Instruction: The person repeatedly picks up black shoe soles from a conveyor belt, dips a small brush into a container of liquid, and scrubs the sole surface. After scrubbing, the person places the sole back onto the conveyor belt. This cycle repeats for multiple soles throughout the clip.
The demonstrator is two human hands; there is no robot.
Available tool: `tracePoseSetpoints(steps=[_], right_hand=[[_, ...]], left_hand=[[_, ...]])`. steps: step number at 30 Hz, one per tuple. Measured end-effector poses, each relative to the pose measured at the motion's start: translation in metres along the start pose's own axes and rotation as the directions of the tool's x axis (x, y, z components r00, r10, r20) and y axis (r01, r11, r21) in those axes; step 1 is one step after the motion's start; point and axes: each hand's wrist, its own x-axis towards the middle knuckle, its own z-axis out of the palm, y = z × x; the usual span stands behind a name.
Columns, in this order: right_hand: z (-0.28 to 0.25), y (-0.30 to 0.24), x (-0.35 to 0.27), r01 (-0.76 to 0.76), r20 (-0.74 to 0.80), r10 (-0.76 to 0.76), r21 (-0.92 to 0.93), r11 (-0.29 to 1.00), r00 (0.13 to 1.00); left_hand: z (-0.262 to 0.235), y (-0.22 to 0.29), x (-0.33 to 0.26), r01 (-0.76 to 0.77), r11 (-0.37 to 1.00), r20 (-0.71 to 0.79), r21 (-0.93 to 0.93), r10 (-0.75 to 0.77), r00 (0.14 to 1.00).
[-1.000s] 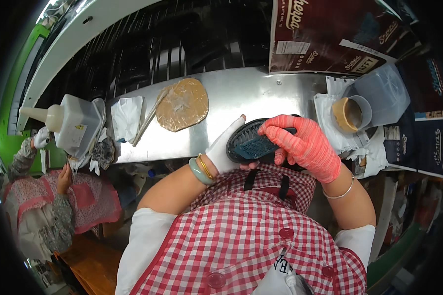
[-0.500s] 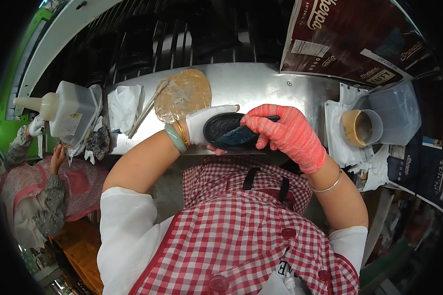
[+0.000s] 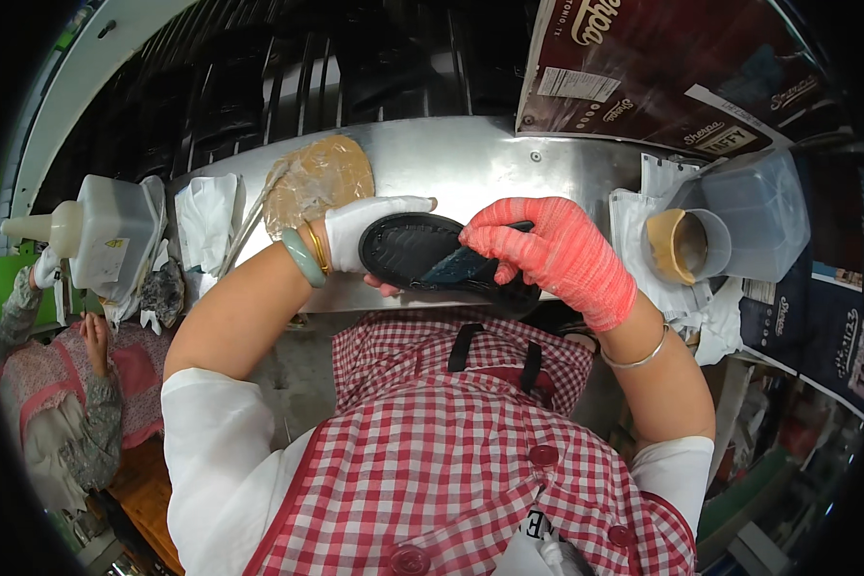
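Note:
My left hand, in a white glove with bare fingertips, grips a black shoe sole by its left end. The sole is tilted above the front edge of the metal bench, its raised rim facing up. In a pinkish-red knit glove, my right hand is closed on a brush with dark bluish bristles. These bristles lie against the inside of the sole. Most of the handle is hidden in my fingers. Part of the sole's right end is behind my right hand.
On the metal bench lie a plastic-wrapped brown disc and white paper. A white squeeze bottle stands left, near a co-worker's hand. Right are a cut-open cup, a clear plastic container and maroon cardboard.
The bench and its things have shifted left in the picture. My hands still hold the sole and brush, and the bristles have moved slightly over the sole.

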Motion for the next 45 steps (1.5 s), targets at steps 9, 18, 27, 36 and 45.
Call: tracePoseSetpoints(steps=[9,18,27,36,45], right_hand=[[-0.021,0.005,-0.009,-0.053,-0.017,0.052,-0.059,0.997,0.999],[-0.038,0.026,-0.048,-0.105,-0.12,0.095,-0.078,0.991,0.988],[-0.003,0.034,-0.052,0.592,-0.105,-0.585,0.057,0.804,0.804],[0.003,0.034,-0.07,0.698,0.196,-0.744,-0.553,0.454,0.639],[-0.004,0.018,-0.104,0.565,-0.701,-0.238,0.278,0.777,0.672]], left_hand=[[0.003,0.009,0.0,0.004,1.0,-0.04,0.013,-0.003,0.999],[0.002,0.007,-0.003,-0.039,0.999,0.005,0.02,0.039,0.999],[0.02,-0.006,0.007,-0.098,0.994,0.125,-0.049,0.103,0.987],[0.037,-0.024,-0.008,-0.2,0.975,0.091,-0.101,0.21,0.974],[0.063,-0.058,0.008,-0.58,0.646,0.096,-0.497,0.705,0.702]])
